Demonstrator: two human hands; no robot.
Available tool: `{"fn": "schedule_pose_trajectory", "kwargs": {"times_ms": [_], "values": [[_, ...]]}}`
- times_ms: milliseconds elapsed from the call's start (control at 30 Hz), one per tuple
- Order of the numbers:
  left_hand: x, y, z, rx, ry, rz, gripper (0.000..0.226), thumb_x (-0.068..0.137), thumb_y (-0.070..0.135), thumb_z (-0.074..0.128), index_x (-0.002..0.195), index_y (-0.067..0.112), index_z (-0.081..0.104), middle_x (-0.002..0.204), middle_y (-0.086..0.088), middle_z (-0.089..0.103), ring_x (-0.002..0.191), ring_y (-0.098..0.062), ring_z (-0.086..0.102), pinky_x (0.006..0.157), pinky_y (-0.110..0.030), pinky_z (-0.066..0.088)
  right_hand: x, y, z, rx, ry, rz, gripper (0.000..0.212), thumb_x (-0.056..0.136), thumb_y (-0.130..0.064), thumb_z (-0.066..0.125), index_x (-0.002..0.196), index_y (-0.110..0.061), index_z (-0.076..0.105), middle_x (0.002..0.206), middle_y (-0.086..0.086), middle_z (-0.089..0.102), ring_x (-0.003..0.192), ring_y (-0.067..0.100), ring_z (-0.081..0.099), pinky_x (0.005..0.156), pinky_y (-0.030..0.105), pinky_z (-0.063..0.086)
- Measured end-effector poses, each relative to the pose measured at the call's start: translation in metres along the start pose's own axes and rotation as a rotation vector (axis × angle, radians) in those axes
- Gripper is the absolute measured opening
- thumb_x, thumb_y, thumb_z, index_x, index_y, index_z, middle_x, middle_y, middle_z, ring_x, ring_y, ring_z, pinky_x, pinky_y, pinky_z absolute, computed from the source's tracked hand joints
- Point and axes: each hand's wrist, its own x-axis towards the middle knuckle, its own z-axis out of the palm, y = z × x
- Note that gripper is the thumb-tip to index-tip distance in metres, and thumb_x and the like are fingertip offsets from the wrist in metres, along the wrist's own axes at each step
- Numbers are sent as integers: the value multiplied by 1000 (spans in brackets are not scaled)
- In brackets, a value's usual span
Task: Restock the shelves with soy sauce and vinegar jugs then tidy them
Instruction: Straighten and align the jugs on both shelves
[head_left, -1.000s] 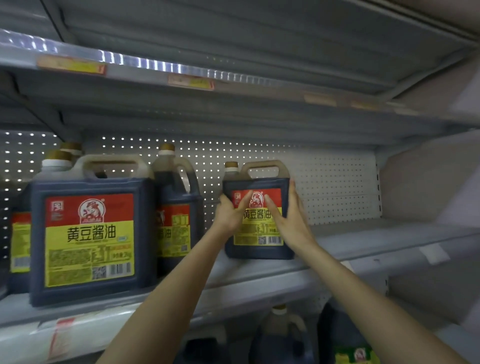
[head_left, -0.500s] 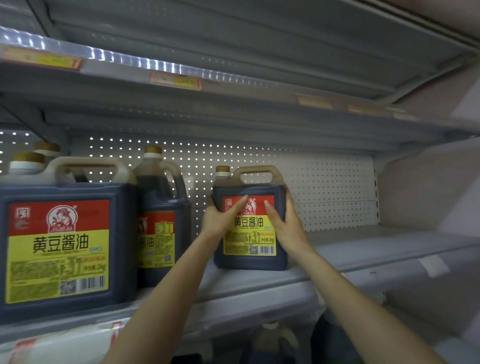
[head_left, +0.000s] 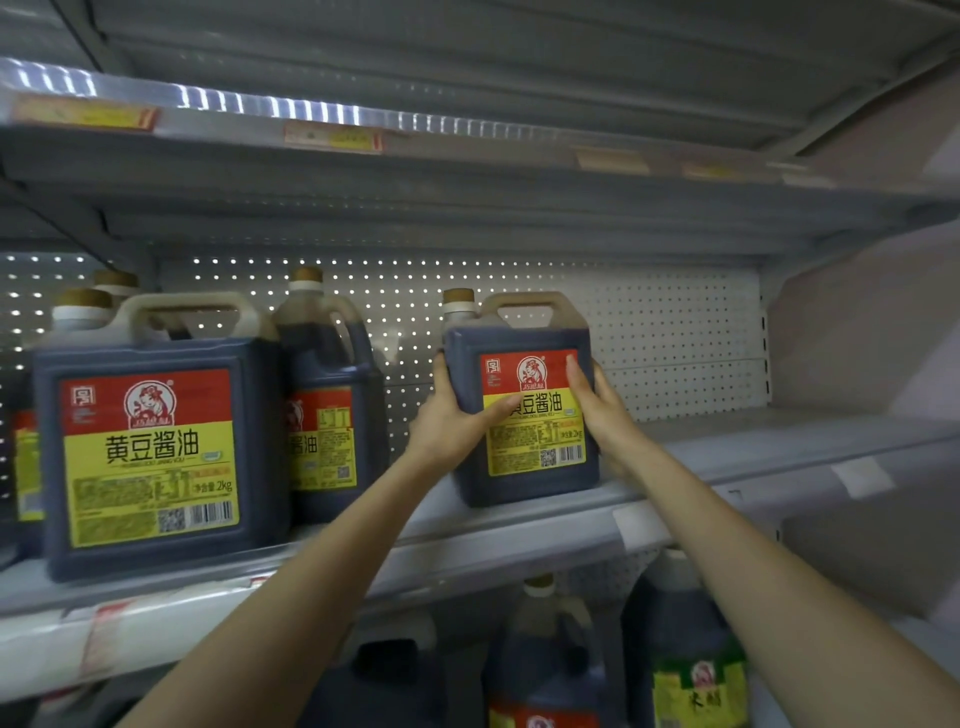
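A grey metal shelf (head_left: 519, 540) is running across the view with a white pegboard back (head_left: 675, 338) behind it; on it a dark soy sauce jug (head_left: 535, 436) with a red and yellow label is standing upright, facing forward. The left hand (head_left: 452, 426) is gripping its left side, thumb lying across the label and fingers wrapping round the corner; the right hand (head_left: 597, 410) is clasping the right side, one finger reaching up the label's edge and the others curling out of sight behind. The base seems to be sitting on the shelf, though the blur is leaving that unsure.

Left of this jug a second jug (head_left: 327, 405) is standing further back, turned partly sideways; further left a large front jug (head_left: 150, 441) is sitting at the shelf's edge, with more jugs (head_left: 26, 457) beyond it. Right of the held jug the shelf is lying bare to the side wall. Below it, a lower shelf is holding other jugs (head_left: 545, 654), one green-labelled (head_left: 691, 675).

By my reading, restocking is partly done: several jugs are placed, this one is being squared up, and the bare stretch to its right is waiting for stock; the sideways jug is needing straightening too.
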Motion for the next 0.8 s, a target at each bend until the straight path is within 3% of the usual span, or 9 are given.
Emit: {"fn": "schedule_pose_trajectory", "kwargs": {"times_ms": [67,200,433,500,633,800], "values": [[-2,5,2,21,-20,-19,136,40,79,73,149,36,4,125,-1,62,111,-24,62,97,-47,49,-1,-1,-4,12,3,-2,65,87,-59,44,144,-32,29,120,2,63,103,20,64,92,44,52],[-7,11,13,39,-80,9,120,67,55,78,151,30,-4,128,-2,60,112,-24,61,98,-47,48,-2,-1,-19,3,21,-6,43,93,-52,40,132,-36,35,111,0,65,97,18,65,84,39,53],[-6,18,36,130,-112,38,122,73,51,75,150,25,-17,140,-9,50,122,-30,54,102,-48,44,-7,-3,-46,8,35,15,38,92,-55,40,124,-35,40,110,4,67,97,22,66,88,45,52],[-8,20,40,137,-113,29,127,69,56,75,149,26,-18,140,-11,48,123,-31,53,103,-49,43,-9,-3,-49,6,43,17,39,92,-55,39,124,-34,40,110,5,67,96,22,66,87,45,53],[-8,18,42,126,-82,1,143,37,81,63,147,36,-16,139,-10,49,123,-32,52,102,-51,43,-13,-5,-47,-30,66,32,54,91,-57,37,135,-26,37,115,5,65,94,19,66,78,37,54],[-4,13,46,73,-96,-20,150,30,81,67,144,40,-20,140,-11,45,125,-32,49,103,-53,42,-29,-9,-41,-130,104,-1,58,92,-51,42,140,-19,31,120,1,58,96,14,59,71,24,48]]}}
